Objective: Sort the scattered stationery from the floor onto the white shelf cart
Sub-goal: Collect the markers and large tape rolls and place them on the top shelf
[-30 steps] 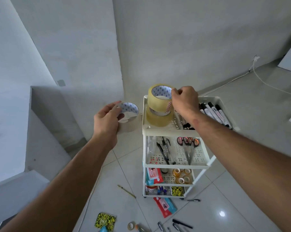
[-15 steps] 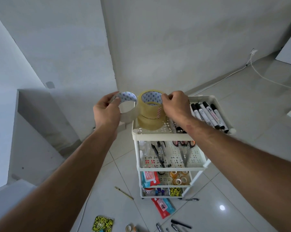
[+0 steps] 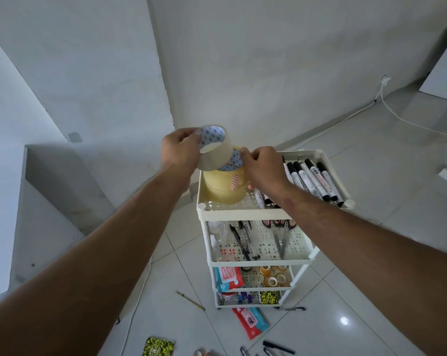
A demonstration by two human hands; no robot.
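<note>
Hands gripping tape rolls (image 3: 213,150), labels unreadable

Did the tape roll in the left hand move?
Yes. The tape roll in the left hand went rightward, from beside the white cart to over the stacked rolls on its top shelf.

- Soft, even, cool daylight; the source is perhaps off-frame.
- A small glare spot marks the glossy floor (image 3: 344,320).
- Wide-angle distortion bends the edges; forearms blur slightly.
</note>
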